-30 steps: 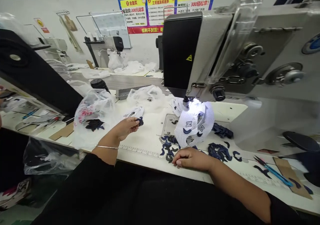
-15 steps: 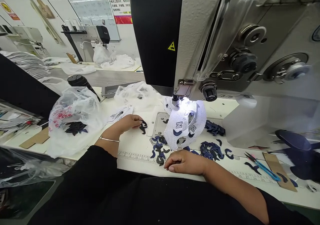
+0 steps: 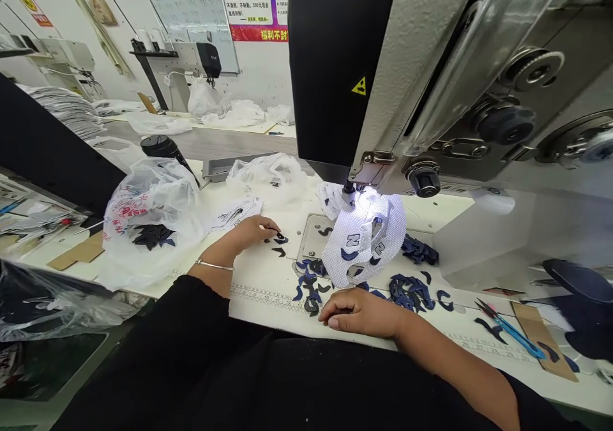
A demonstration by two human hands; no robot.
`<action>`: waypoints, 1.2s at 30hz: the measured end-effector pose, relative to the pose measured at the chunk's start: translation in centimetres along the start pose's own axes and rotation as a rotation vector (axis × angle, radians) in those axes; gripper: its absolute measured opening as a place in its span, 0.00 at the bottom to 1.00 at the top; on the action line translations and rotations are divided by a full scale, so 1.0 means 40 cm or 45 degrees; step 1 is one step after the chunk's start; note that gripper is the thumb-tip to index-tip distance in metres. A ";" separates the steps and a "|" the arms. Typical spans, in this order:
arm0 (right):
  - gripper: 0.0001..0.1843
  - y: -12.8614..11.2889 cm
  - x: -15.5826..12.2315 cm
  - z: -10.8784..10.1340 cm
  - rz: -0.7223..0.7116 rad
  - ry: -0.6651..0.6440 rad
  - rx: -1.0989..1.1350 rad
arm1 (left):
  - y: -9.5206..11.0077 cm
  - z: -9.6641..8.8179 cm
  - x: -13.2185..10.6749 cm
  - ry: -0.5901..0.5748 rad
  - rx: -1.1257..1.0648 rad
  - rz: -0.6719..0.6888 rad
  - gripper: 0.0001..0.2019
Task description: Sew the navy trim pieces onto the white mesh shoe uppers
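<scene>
My left hand (image 3: 253, 232) pinches small dark curved pieces (image 3: 281, 239) between thumb and fingers, just above the table left of the machine's metal plate. Another dark curved piece (image 3: 278, 252) lies just below the fingertips. My right hand (image 3: 358, 311) rests at the table's front edge with its fingers curled in, and no object shows in it. Beside it is a loose pile of navy and black curved pieces (image 3: 311, 290). A white mesh shoe upper (image 3: 342, 252) with "N" marks and navy patches sits under the lit sewing machine head (image 3: 352, 188).
More curved pieces (image 3: 410, 292) are heaped right of the upper. Blue-handled thread snips (image 3: 517, 338) and a cardboard strip (image 3: 546, 345) lie at the right. On the left are a plastic bag (image 3: 153, 195) with dark pieces, flat white uppers (image 3: 234, 212) and a black-lidded bottle (image 3: 163, 147).
The dark pieces at my left fingertips have spread apart, and one now lies separately on the table. My right hand stays in place. The view has tilted and shifted slightly.
</scene>
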State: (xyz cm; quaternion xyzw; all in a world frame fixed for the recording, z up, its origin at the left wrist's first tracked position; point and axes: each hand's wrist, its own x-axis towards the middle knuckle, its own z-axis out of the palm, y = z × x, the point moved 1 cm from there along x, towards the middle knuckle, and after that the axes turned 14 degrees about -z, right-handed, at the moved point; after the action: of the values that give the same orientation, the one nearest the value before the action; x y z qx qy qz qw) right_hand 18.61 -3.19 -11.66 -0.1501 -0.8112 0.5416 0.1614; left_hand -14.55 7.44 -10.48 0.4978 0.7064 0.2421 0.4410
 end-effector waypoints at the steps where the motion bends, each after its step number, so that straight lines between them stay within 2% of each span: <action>1: 0.16 0.000 -0.001 0.000 -0.004 -0.001 -0.008 | 0.001 0.001 -0.001 0.018 -0.008 0.006 0.11; 5: 0.16 -0.006 -0.003 0.000 -0.042 0.002 -0.033 | 0.001 0.002 -0.008 0.027 -0.074 0.011 0.12; 14: 0.15 -0.020 -0.007 0.000 -0.036 0.001 -0.038 | 0.006 -0.002 -0.055 -0.137 -0.429 -0.020 0.20; 19: 0.16 -0.040 -0.015 -0.002 -0.110 0.053 0.016 | 0.060 0.021 -0.139 -0.299 -0.614 -0.015 0.17; 22: 0.13 -0.101 -0.029 -0.020 -0.313 0.101 -0.010 | 0.114 0.043 -0.203 -0.431 -0.728 -0.002 0.16; 24: 0.11 -0.150 -0.041 -0.046 -0.480 0.234 -0.167 | 0.155 0.060 -0.241 -0.501 -0.737 0.039 0.15; 26: 0.11 -0.188 -0.049 -0.082 -0.589 0.496 -0.481 | 0.197 0.080 -0.272 -0.541 -0.749 0.081 0.14; 28: 0.14 -0.205 -0.052 -0.121 -0.594 0.787 -0.900 | 0.236 0.101 -0.292 -0.527 -0.756 0.125 0.14; 30: 0.17 -0.201 -0.045 -0.153 -0.547 0.953 -1.270 | 0.270 0.122 -0.301 -0.449 -0.735 0.199 0.13; 33: 0.19 -0.169 -0.026 -0.178 -0.516 0.955 -1.568 | 0.303 0.151 -0.296 -0.318 -0.685 0.307 0.12; 36: 0.20 -0.138 -0.011 -0.183 -0.507 0.900 -1.677 | 0.322 0.178 -0.281 -0.332 -0.625 0.339 0.12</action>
State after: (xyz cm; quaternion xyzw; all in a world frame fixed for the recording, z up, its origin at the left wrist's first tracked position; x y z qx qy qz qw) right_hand 21.74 0.68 -3.95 -0.2302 -0.8781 -0.1719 0.3827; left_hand -0.80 1.42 0.35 0.4914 0.4928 0.3952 0.5995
